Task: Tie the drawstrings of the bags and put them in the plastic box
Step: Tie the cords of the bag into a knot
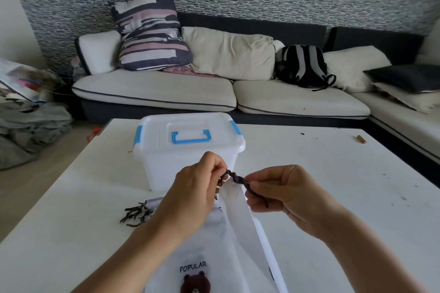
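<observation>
Both hands are raised over the white tabletop (309,173), close together and each clamped on the dark drawstring (234,178) of a white bag (238,216). The left hand (195,194) pinches the cord at the gathered mouth of the bag, and the right hand (283,194) pinches its loose end just beside it, with the tip hanging below the fingers. The bag hangs from the cord towards the person, its lower part printed with "POPULAR" and a brown bear. Just behind the hands stands the plastic box (188,147), its white lid on, with blue handle and clips. Left of the left wrist, more bags (152,204) lie on the tabletop with their dark cords spread out. A sofa (214,93) with cushions and a backpack (301,65) stands behind.
</observation>
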A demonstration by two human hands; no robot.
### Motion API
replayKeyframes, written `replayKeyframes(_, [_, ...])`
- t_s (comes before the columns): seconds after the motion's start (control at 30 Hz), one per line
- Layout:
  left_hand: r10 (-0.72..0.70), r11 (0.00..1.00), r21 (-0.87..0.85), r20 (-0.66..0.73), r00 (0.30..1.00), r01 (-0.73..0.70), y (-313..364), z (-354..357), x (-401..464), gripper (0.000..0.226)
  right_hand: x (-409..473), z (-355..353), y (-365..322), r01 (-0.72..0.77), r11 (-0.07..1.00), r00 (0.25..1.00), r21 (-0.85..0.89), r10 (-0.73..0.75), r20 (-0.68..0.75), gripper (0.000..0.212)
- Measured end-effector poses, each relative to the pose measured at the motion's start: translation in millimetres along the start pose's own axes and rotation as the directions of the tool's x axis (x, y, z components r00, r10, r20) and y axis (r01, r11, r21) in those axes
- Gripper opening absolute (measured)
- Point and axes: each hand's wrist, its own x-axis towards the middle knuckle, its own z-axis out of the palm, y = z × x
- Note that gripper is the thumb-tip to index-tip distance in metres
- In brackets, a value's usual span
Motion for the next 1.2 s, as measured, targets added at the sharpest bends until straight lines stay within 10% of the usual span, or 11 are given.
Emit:
replayKeyframes(0.67, [0.159,0.819,0.518,0.209,0.965,-0.248,-9.9,-16.4,2.8,0.015,-2.4,-9.9,-5.2,0.147,0.931,0.988,-0.334,-0.151,0.013,0.02])
replayKeyframes(1.2, [0.073,0.855,0.479,0.264,0.962,-0.196,-19.5,-25.2,-2.2,0.021,4.9,-8.8,-1.6,0.175,0.92,0.984,-0.35,-0.18,0.02,0.016])
